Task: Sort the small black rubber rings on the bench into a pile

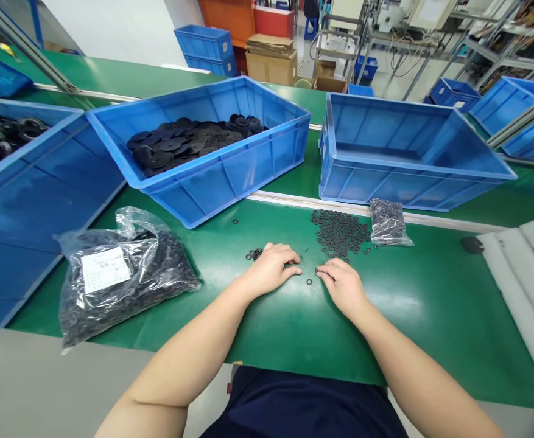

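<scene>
Ring (309,281), small, black, round, lies on green tabletop (271,328) between the two hands, near the fingertips of both. Left hand (271,267): thumb and fingers apart, beside a loose cluster of small black rings (254,254). Right hand (342,285): thumb and forefinger together on a small dark piece (318,271), details too small to tell. Wide pile of black rings (340,233) beyond right hand, next to small clear plastic bag (389,220). White rectangular label (106,269) on large clear plastic bag (134,304), at left; print too small to read. Ring looks thin, dark, with open centre.
</scene>
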`<state>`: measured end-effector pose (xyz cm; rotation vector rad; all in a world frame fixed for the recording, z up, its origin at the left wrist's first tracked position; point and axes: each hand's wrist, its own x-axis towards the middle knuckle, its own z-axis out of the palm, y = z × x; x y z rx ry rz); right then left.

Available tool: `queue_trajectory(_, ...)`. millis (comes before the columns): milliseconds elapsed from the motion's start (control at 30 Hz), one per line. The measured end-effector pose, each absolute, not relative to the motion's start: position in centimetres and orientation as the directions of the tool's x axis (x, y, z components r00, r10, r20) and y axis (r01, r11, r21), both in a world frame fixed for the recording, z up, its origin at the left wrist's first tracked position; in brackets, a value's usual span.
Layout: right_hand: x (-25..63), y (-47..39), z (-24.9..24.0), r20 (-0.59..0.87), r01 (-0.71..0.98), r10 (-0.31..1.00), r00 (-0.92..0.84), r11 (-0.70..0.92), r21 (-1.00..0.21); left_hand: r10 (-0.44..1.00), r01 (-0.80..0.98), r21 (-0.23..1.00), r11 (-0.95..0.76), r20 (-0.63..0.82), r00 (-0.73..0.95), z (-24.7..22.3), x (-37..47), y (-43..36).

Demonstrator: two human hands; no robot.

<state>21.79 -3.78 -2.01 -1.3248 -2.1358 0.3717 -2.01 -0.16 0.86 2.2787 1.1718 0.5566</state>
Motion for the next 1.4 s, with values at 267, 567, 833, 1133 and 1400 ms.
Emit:
queue_trajectory(267,22.4,-4.6,-0.8,0.371,0.797,0.841,-0.394,0.514,-0.317,0.789,0.59,0.606,-0.534,0.105,0.606,1.1,-1.6,-0.7)
queue_trajectory(567,30.9,-1.5,-1.2,0.4,0.897,0.907,0.132,0.063,-0.437,0.754,0.589,0.564,-0.579,0.094,0.65,0.8,-0.3,-1.7)
queue_trajectory(833,30.2,-0.9,-1.6,0.377,0.875,0.924,0.06,0.133,-0.465,0.959,0.885,0.376,-0.277,0.044,0.281,2.3,-5.5,0.4)
queue_trajectory(1133,30.9,-1.0,-1.7,0.334,0.908,0.942,0.04,0.106,-0.406,0.93,0.786,0.51,-0.349,0.085,0.358,0.9,-4.1,0.4)
queue_trajectory(1400,31.2,-1.6,-1.5,0.314,0.944,0.949,0.02,0.085,-0.318,0.895,0.674,0.608,-0.42,0.152,0.42,0.5,-3.8,0.4)
